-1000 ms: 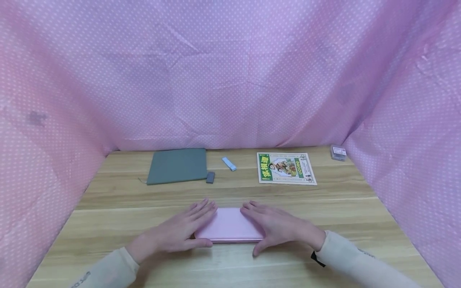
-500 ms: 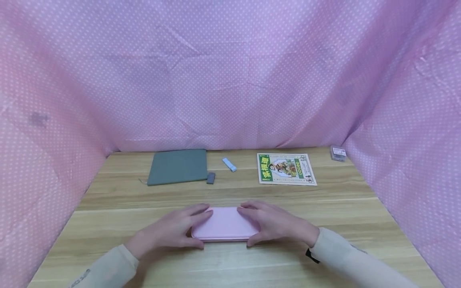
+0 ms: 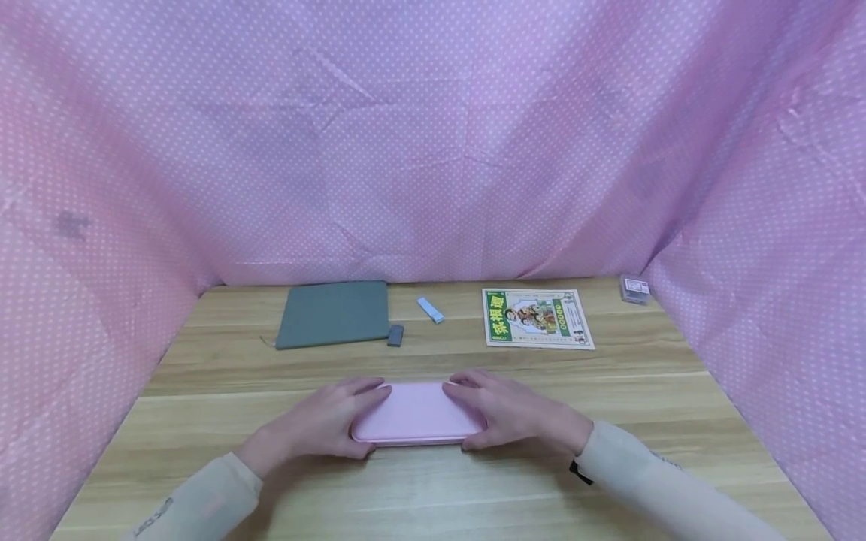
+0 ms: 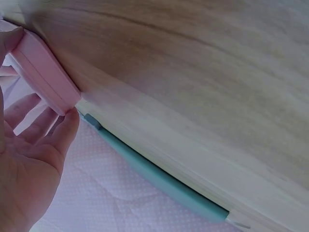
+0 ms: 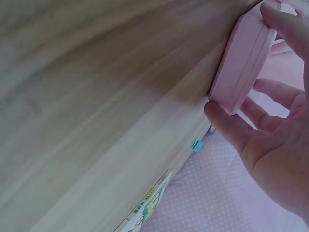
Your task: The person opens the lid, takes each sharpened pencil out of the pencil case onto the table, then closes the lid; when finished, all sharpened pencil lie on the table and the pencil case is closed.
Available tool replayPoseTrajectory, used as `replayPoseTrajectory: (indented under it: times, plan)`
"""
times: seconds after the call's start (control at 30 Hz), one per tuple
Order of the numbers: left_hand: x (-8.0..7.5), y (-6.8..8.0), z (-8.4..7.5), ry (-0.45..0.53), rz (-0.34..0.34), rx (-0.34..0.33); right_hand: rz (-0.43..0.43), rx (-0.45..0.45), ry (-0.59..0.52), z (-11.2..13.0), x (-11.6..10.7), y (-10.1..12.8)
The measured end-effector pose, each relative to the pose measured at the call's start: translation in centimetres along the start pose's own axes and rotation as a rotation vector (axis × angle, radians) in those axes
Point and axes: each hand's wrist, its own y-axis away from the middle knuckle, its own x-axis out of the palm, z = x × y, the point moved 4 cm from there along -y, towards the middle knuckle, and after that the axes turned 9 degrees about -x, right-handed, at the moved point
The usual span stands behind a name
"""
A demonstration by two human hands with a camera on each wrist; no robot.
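Note:
A flat pink case (image 3: 416, 413) with rounded corners lies lengthwise before me, its lid down. My left hand (image 3: 325, 421) grips its left end, thumb at the near edge and fingers at the far edge. At the other end my right hand (image 3: 510, 413) holds it the same way. Both wrist views show a thin seam along the side of the case (image 4: 48, 72), low over the wooden table. Thumb and fingertips press against the side walls of the case (image 5: 241, 63) in the right wrist view.
Along the back lie a green notebook (image 3: 334, 314), a small dark grey block (image 3: 395, 335), a light blue strip (image 3: 430, 309), an illustrated booklet (image 3: 538, 319) and a small clear box (image 3: 634, 289). Pink dotted cloth (image 3: 433, 150) walls the table (image 3: 433, 496) on three sides.
The hands have gone from lying spread over the case's ends to gripping its near and far edges. The case has shifted slightly left and away from me.

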Motion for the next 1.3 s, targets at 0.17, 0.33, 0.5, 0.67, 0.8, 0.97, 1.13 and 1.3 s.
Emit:
replayPoseTrajectory:
  times: [0.17,0.33,0.5,0.67,0.8,0.97,1.13,1.3]
  plan:
    - [0.14,-0.24,0.27,0.012,0.002,-0.006,-0.017,-0.004,0.006,-0.51,0.05,-0.31]
    - [0.21,-0.26,0.28,0.014,-0.027,0.005,-0.028,0.003,0.015,-0.72,0.13,-0.41]
    - [0.30,-0.25,0.29,-0.001,-0.041,-0.005,-0.030,0.002,0.033,-0.80,0.12,-0.51]
    - [0.22,-0.19,0.25,0.005,-0.026,-0.014,-0.034,-0.008,0.050,-0.77,0.11,-0.55]
    - [0.35,-0.01,0.19,0.007,-0.032,-0.005,-0.043,-0.023,0.059,-0.67,0.16,-0.53]
    - [0.47,0.24,0.08,0.013,-0.028,-0.001,-0.038,-0.043,0.050,-0.66,0.27,-0.55]
    - [0.49,0.10,0.10,0.014,-0.023,0.005,-0.034,-0.042,0.034,-0.78,0.15,-0.55]
    - [0.37,-0.11,0.15,0.017,-0.035,0.027,-0.035,-0.054,0.033,-1.02,-0.08,-0.53]
